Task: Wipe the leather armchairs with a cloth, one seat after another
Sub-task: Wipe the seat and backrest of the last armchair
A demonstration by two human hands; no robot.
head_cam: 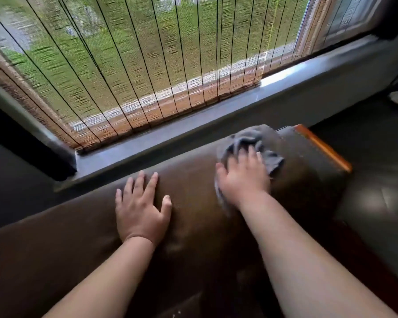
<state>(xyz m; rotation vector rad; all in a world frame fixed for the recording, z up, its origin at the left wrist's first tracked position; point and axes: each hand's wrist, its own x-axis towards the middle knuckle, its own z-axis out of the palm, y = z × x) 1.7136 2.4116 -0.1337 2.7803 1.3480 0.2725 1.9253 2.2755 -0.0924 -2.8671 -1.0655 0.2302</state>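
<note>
**Wiping the top of the brown chair by the window**

The right hand [244, 175] lies flat on a grey cloth [253, 145] and presses it onto the top of the brown leather armchair [193, 191]. The fingers are spread out and mostly straight, so the hand is pushing the cloth, not squeezing it. The cloth is bunched up near the far right end of the chair back, close to an orange wooden edge [322, 148].

The left hand [140, 205] is flat on the leather too, fingers straight, holding nothing. It rests beside the right hand, a little apart, and looks like it is steadying the person.

Behind the chair is a grey window sill [147, 148], and a woven blind [124, 65] hangs down to it.

What could go wrong? The cloth is only pressed, not held, so a fast push could make it slip out from under the hand and fall behind the chair, next to the sill. The cloth is crumpled, so it may skip spots and leave some of the leather not wiped. A long push to the right could bump the fingers on the wooden edge. Only this chair top looks in work, so I think much is left to do
</note>
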